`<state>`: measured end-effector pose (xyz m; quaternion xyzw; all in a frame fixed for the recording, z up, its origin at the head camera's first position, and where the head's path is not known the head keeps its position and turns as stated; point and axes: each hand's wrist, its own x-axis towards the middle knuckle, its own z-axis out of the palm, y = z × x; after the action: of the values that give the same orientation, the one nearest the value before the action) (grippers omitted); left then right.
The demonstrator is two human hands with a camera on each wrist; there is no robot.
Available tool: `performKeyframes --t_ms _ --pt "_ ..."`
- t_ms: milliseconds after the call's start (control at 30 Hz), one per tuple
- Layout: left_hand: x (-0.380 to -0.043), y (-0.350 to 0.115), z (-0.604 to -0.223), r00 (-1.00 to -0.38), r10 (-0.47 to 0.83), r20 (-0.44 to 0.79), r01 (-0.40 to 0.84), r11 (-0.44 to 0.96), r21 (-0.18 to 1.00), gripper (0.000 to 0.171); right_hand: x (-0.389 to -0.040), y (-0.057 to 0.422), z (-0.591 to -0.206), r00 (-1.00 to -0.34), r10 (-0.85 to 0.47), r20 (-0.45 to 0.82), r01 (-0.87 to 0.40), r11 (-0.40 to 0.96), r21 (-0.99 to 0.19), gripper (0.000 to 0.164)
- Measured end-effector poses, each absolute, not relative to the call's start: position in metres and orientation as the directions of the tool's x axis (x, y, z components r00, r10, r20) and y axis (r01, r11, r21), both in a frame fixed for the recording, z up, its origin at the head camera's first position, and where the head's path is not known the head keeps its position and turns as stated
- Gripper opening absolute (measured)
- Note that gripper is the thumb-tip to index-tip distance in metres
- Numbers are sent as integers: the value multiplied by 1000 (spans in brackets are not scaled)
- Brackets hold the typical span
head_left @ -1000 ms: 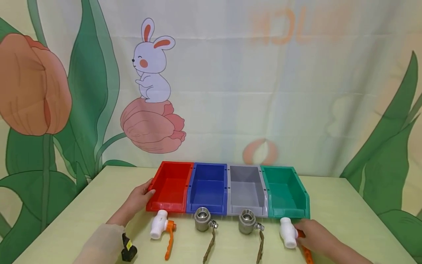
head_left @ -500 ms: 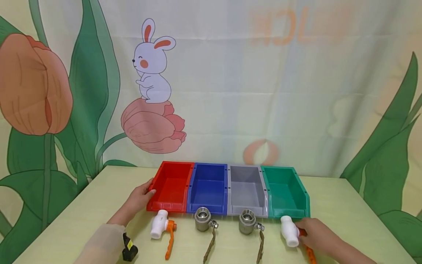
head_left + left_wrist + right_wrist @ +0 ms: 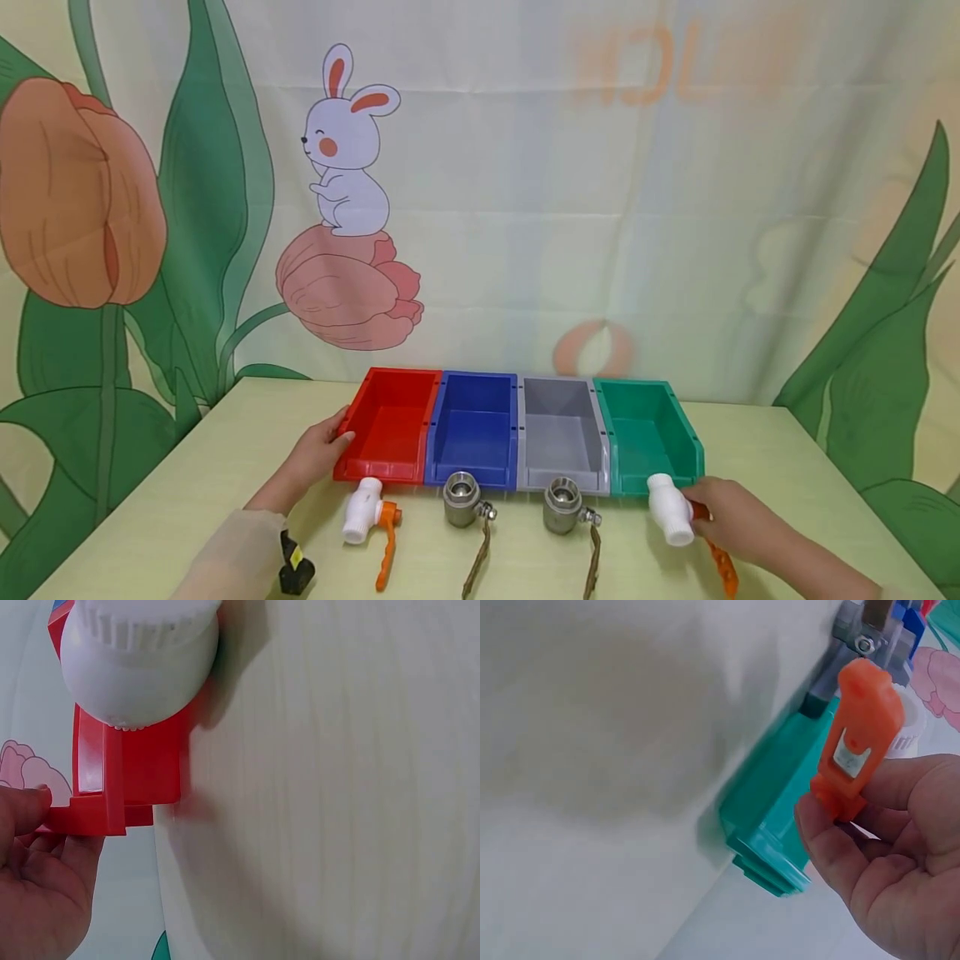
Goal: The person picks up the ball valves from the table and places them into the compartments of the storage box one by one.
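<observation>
My left hand grips the left wall of the red storage bin, thumb over the rim and fingers outside. My right hand pinches a white plastic ball valve at the base of its orange lever. This valve is held above the table, just in front of the green bin. Another white ball valve with an orange lever lies before the red bin. Two metal ball valves with brownish levers stand before the blue bin and grey bin.
The bins are joined side by side in a row on the pale table. A black object with a yellow patch sits beside the left forearm. Behind the table hangs a printed curtain with a rabbit and tulips.
My right hand has lifted the white ball valve off the table and shifted it slightly right and toward the green bin. The left hand stays on the red bin.
</observation>
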<state>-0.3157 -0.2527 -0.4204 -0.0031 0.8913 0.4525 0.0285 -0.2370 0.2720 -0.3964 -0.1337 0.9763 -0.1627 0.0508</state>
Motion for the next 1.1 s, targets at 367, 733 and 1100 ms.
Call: performKeyframes --t_ms 367,733,1100 --pt "-315 -253 -419 -998 18 -55 -33 589 808 61 -241 274 -370 -950 -311 -1 -297 908 -296 10" --pt "-313 -253 -420 -998 20 -52 -31 576 817 61 -256 271 -332 -931 -360 68 -364 889 -277 8" --pt "-312 -250 -418 -998 1 -68 -56 559 827 61 -282 261 -296 -926 -369 80 -376 889 -260 18"
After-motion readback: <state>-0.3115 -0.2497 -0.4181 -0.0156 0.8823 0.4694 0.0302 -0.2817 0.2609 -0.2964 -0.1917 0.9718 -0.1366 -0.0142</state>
